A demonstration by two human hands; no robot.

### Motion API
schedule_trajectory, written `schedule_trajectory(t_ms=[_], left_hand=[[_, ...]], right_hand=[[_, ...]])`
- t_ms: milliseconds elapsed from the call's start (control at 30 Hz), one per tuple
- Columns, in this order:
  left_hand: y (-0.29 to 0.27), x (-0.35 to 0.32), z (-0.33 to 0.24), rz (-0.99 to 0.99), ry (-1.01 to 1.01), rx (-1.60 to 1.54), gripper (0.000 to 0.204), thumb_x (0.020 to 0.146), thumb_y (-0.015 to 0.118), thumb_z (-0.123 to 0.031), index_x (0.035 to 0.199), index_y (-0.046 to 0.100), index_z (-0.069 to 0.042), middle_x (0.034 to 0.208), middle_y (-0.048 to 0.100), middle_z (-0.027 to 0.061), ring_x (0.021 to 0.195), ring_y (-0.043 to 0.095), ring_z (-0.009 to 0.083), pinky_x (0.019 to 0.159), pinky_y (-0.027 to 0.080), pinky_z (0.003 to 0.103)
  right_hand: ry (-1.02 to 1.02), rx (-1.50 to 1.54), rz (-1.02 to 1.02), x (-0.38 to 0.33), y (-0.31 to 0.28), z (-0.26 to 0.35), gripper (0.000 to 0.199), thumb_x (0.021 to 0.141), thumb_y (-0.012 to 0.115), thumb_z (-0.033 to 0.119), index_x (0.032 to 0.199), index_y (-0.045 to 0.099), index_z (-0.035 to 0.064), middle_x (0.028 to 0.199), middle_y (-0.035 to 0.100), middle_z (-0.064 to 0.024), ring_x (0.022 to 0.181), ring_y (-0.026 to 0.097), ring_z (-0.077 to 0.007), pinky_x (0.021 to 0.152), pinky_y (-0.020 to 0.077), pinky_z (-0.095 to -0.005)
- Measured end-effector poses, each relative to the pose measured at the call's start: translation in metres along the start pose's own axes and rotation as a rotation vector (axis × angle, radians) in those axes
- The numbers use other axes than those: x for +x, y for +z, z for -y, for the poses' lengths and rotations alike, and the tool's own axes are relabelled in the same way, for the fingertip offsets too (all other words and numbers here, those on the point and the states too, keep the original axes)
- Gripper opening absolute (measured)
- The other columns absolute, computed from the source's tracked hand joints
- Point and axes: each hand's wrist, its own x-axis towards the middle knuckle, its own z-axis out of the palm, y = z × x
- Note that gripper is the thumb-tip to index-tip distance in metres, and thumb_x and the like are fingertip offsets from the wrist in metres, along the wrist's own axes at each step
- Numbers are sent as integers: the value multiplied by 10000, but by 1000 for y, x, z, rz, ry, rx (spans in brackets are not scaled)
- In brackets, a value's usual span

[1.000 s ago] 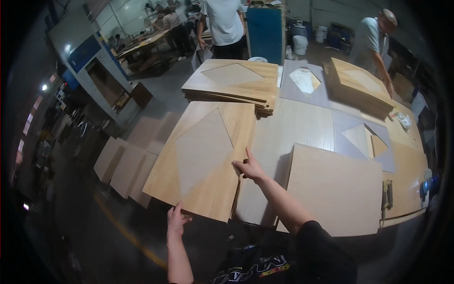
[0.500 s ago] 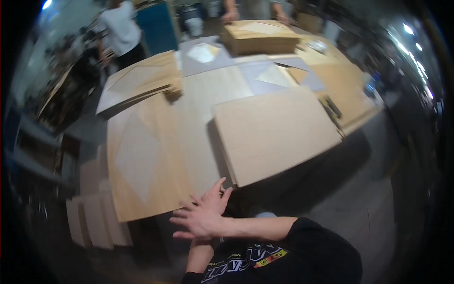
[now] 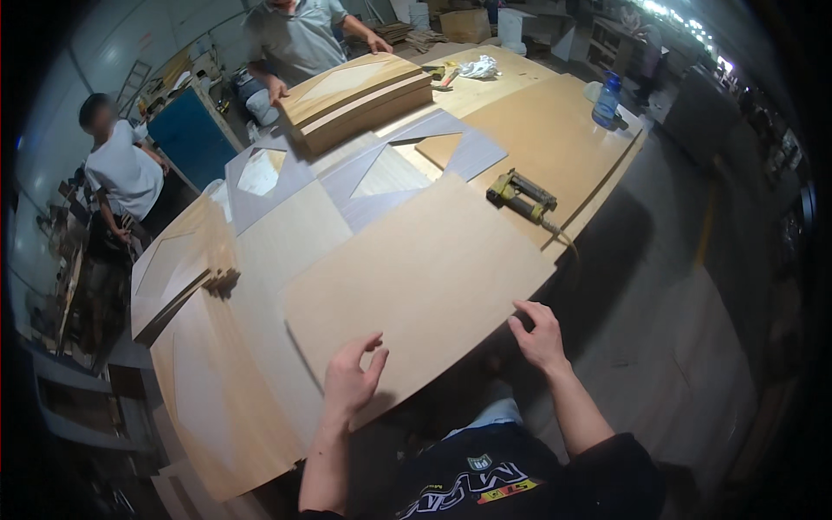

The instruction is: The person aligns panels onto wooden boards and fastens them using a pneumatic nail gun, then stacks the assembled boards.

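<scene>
Below the fingers of the left hand [image 3: 348,378], beside those of the right hand [image 3: 541,336], see a pale board [image 3: 425,269]. With fingers half open, seemingly empty, best support opposite edges evenly, clear of the nail gun [image 3: 531,189] beyond.

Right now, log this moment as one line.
Left hand: open, over plain board | right hand: open, near board's edge | contact: unclear | nail gun: lying beyond board
</scene>
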Motion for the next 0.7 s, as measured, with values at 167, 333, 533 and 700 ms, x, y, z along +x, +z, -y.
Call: schedule_trajectory(t_ms=[167,333,533,700], left_hand=[[75,195,-38,95,157,183,332,932,711,-238,1210,681,-59,1176,701,171,1103,659,363,952,527,439],[187,398,-15,239,114,374,429,900,724,-291,1261,659,-68,1286,652,185,1205,608,370,1022,494,467],[293,527,34,605,-420,681,1161,690,888,-419,1614,252,-117,1421,593,188,1301,573,358,1096,466,445],[325,538,35,755,-504,795,1432,591,942,-373,1643,1,-131,1399,588,257,1312,566,379,1087,473,453]], right_hand=[[-34,250,4,116,2,-52,280,875,732,176,1116,714,36,1108,720,-153,1051,682,-330,925,542,-393],[-55,603,340,183,49,-59,314,882,748,153,1173,711,40,1073,738,-132,996,720,-267,888,564,-346],[-246,595,371,202,41,-77,264,860,739,181,1110,718,99,836,715,-74,765,696,-253,705,533,-386],[-215,615,390,201,49,-89,262,852,735,160,1107,716,104,819,705,-70,757,690,-253,694,518,-379]])
